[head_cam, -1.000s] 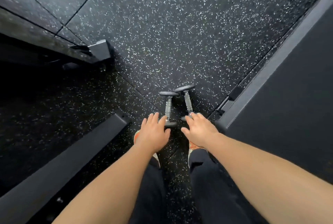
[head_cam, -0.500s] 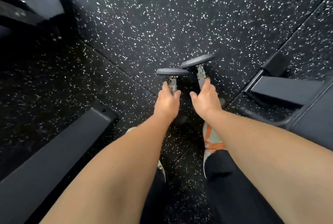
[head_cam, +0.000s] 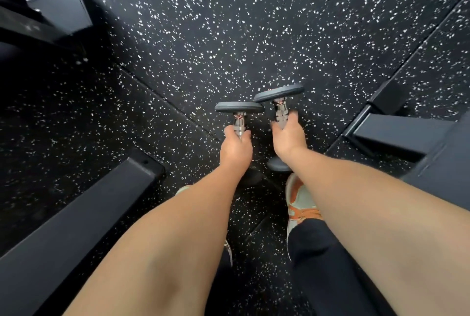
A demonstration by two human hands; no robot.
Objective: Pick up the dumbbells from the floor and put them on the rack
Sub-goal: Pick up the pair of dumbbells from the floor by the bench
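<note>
Two small dumbbells with dark round end plates and chrome handles sit side by side near the middle of the speckled black rubber floor [head_cam: 229, 23], their far plates pointing toward twelve o'clock. The left hand [head_cam: 236, 149] is clenched around the handle of the left dumbbell [head_cam: 239, 117] — its far plate just touches or overlaps the plate of the right dumbbell [head_cam: 279, 102]. The right hand [head_cam: 288, 140] wraps that second handle, fingers slightly blurred (the near plate peeks out below the wrist). An orange-and-white sneaker [head_cam: 297, 203] stands at six o'clock of the right hand. Black steel frame bars lie at eight o'clock [head_cam: 84, 211] and three o'clock [head_cam: 396, 132].
</note>
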